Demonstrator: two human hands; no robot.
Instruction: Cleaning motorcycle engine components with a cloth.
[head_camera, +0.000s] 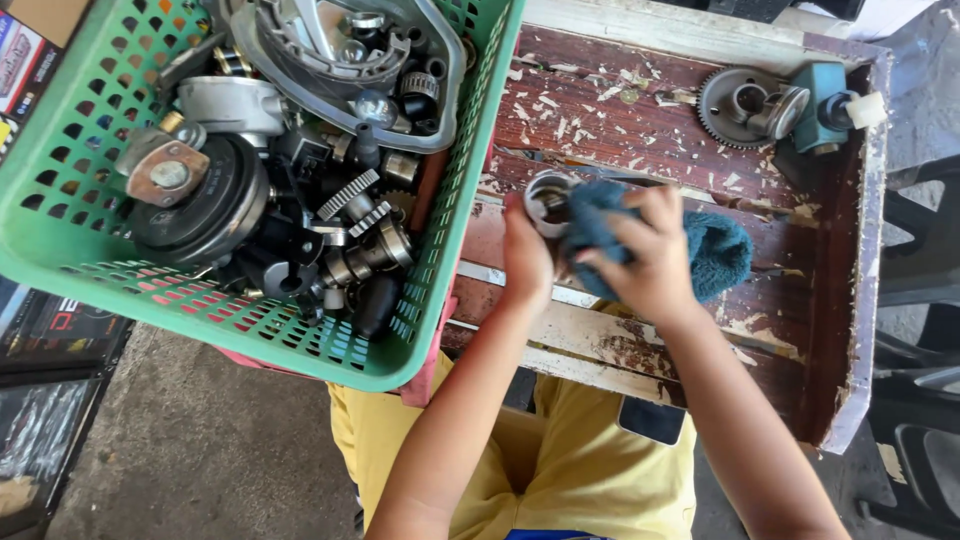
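My left hand (525, 258) grips a small round metal part (547, 200) with a shiny rim, held above the worn wooden bench. My right hand (640, 255) presses a blue cloth (718, 255) against that part; the cloth bunches out to the right of my fingers and covers the part's right side. Both hands meet just right of the green basket.
A green plastic basket (70, 240) full of several dark and silver engine parts, gears and a grey cover sits at the left. On the peeling red-brown bench (600, 110) lie a toothed gear (740, 105) and a teal fitting (825, 100) at the far right. Black chairs stand at the right edge.
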